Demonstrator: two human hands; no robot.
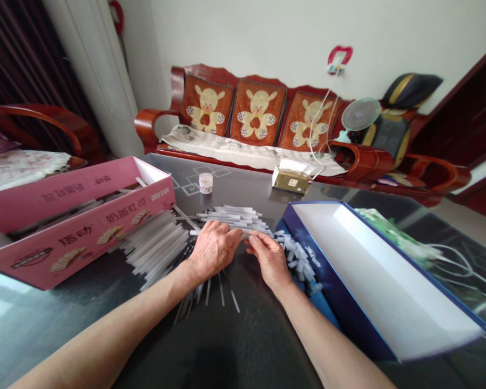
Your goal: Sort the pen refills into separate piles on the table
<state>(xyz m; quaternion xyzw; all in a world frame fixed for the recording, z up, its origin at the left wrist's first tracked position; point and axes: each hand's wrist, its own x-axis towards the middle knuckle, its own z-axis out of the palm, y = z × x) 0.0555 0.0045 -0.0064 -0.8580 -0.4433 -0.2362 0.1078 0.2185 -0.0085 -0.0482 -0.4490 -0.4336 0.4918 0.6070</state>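
Note:
Over the dark table, my left hand point(214, 247) is closed round a slim whitish tube point(194, 232), whose end juts out to the left. My right hand point(269, 258) pinches at the tube's other end, fingertips almost meeting the left ones; any small part there is hidden. Just beyond both hands lies a pile of thin whitish tubes point(237, 216). Left of my left hand is a larger stack of translucent tubes point(157, 246). Beside my right hand is a heap of short, pale translucent pieces point(297, 256), against the blue box.
A pink carton point(81, 227) holding tubes stands at left. On the right is a blue box point(389, 270) with a white inside, and a green-and-white plastic bag point(397, 235) behind it. A small cup point(206, 183) and a tissue box point(291, 179) stand farther back, before a wooden sofa point(157, 121).

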